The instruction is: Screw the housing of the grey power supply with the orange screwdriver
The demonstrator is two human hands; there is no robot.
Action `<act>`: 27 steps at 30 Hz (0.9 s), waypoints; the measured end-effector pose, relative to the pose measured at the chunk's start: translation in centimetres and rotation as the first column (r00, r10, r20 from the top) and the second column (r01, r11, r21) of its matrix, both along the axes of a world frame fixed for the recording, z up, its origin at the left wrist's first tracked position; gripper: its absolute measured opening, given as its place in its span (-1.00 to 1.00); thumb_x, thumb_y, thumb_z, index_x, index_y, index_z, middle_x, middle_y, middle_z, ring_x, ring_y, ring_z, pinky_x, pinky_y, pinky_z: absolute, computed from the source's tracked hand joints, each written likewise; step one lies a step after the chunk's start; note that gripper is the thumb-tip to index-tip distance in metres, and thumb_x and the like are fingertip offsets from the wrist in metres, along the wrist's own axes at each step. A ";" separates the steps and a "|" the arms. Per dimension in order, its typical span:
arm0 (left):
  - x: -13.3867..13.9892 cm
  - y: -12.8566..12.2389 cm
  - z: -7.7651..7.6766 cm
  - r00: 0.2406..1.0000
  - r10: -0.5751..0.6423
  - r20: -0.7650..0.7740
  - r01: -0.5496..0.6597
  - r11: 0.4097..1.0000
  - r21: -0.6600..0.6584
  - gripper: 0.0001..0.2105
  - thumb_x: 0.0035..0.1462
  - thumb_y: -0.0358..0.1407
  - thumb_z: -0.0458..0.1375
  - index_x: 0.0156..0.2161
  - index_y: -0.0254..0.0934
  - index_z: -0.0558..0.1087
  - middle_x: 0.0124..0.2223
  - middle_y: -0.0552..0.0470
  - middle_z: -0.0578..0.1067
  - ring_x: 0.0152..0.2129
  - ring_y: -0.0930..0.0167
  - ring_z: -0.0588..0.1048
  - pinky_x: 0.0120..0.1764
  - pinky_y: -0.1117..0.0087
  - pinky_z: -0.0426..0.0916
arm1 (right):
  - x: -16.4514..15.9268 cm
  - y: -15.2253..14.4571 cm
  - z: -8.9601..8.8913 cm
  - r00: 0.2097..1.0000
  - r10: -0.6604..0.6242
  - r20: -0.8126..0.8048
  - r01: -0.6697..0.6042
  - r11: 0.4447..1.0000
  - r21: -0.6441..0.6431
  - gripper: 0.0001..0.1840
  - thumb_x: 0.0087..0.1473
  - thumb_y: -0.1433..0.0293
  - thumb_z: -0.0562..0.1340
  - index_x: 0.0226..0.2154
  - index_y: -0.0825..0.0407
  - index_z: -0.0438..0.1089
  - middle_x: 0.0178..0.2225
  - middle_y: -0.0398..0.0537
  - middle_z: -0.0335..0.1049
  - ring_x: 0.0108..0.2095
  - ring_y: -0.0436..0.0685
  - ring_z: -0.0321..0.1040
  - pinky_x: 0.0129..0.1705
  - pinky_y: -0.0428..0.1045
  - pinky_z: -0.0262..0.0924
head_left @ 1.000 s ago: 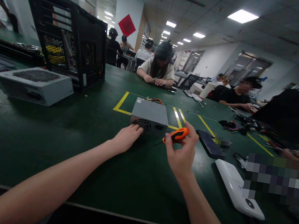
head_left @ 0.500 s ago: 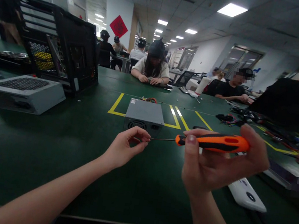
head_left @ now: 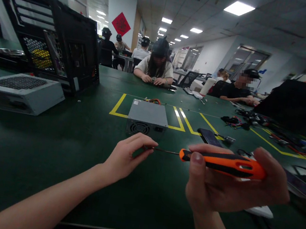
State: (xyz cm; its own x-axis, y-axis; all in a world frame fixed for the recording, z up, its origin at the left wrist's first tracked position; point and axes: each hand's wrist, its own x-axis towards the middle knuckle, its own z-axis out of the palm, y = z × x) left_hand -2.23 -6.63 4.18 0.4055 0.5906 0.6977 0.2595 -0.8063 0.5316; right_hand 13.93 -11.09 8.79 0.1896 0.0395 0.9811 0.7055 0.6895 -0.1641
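- The right grip (head_left: pixel 230 192) is wrapped round the handle of an orange and black screwdriver (head_left: pixel 222 162), thumb pressed along its near side
- The screwdriver lies roughly level above the bench (head_left: pixel 82 204), shaft pointing left, between the two hands
- The left grip (head_left: pixel 126 157) is pinching at the tip of the shaft, thumb against fingers; whether a small part sits between them I cannot tell
- Just beyond the left grip, a grey metal box (head_left: pixel 149 113) rests on the bench between yellow tape (head_left: pixel 117 104) markings, fan grille and socket facing the wearer, coloured wires (head_left: pixel 154 100) behind it
- Well to the left, a second grey box (head_left: pixel 25 103) lies near a black computer case (head_left: pixel 78 49)
- Partly hidden behind the right grip are a dark flat object (head_left: pixel 208 136) and a white object (head_left: pixel 261 211)
- Across the bench sits a person (head_left: pixel 155 68) in a dark cap
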 end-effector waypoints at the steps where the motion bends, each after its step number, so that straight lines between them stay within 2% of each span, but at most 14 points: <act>1: 0.0 0.0 0.0 1.000 0.009 0.002 -0.009 1.000 0.011 -0.82 0.12 -0.44 0.04 -0.15 -0.23 0.34 -0.24 0.04 0.40 -0.32 0.51 0.40 -0.28 0.46 0.36 | -0.1 -0.1 0.0 1.000 -0.010 -0.021 0.010 1.000 -0.013 -0.34 -0.17 0.55 0.23 0.01 -0.18 0.13 -0.07 -0.04 0.00 -0.48 -0.04 0.27 -0.53 -0.03 0.33; 7: -0.1 -0.2 0.1 1.000 0.028 -0.008 -0.028 0.999 0.030 -0.80 0.12 -0.43 0.05 -0.12 -0.23 0.32 -0.24 0.03 0.42 -0.30 0.48 0.43 -0.25 0.42 0.38 | -0.1 -0.3 -0.4 0.996 -0.081 -0.041 0.079 0.996 -0.035 -0.36 -0.16 0.50 0.23 0.01 -0.18 0.11 -0.08 -0.02 0.02 -0.47 0.01 0.27 -0.49 0.04 0.36; 13: -0.1 0.0 0.1 0.998 0.056 -0.032 -0.054 0.997 0.057 -0.77 0.10 -0.44 0.07 -0.10 -0.23 0.30 -0.26 0.05 0.42 -0.30 0.49 0.42 -0.25 0.43 0.36 | -0.1 -0.5 -0.5 0.990 -0.138 -0.031 0.137 0.989 -0.056 -0.37 -0.14 0.46 0.23 0.02 -0.18 0.10 -0.07 0.00 0.05 -0.48 0.02 0.30 -0.53 0.03 0.35; 20: -0.2 0.1 -0.1 0.997 0.056 -0.048 -0.054 0.997 0.055 -0.75 0.10 -0.43 0.08 -0.09 -0.21 0.29 -0.27 0.06 0.41 -0.31 0.48 0.41 -0.25 0.41 0.33 | 0.0 -0.2 -1.0 0.995 -0.102 0.002 0.102 0.994 -0.032 -0.32 -0.14 0.46 0.24 0.06 -0.17 0.06 -0.13 -0.02 0.14 -0.50 0.03 0.34 -0.51 0.05 0.35; 24: -0.2 0.2 -0.2 0.997 0.046 -0.054 -0.044 0.998 0.053 -0.76 0.10 -0.44 0.07 -0.09 -0.21 0.29 -0.27 0.05 0.41 -0.31 0.47 0.40 -0.26 0.41 0.33 | 0.2 -0.2 -1.3 0.996 -0.055 0.076 0.060 0.995 -0.073 -0.22 -0.15 0.49 0.25 0.11 -0.19 -0.04 -0.25 -0.07 0.24 -0.54 0.05 0.34 -0.56 0.03 0.34; 27: -0.2 0.3 -0.3 0.998 0.041 -0.044 -0.039 0.998 0.052 -0.75 0.10 -0.45 0.07 -0.09 -0.21 0.29 -0.27 0.06 0.42 -0.31 0.48 0.41 -0.26 0.41 0.33 | 0.0 -0.2 -1.2 0.997 -0.051 0.066 0.052 0.998 -0.022 -0.25 -0.17 0.52 0.26 0.08 -0.17 0.04 -0.18 -0.05 0.21 -0.55 0.02 0.34 -0.54 0.02 0.33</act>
State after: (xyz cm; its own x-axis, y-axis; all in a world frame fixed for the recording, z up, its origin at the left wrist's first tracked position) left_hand -2.45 -6.36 3.89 0.4142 0.5711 0.7087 0.3151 -0.8204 0.4770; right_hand 13.95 -11.28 7.58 0.1277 0.0551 0.9903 0.7497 0.6483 -0.1328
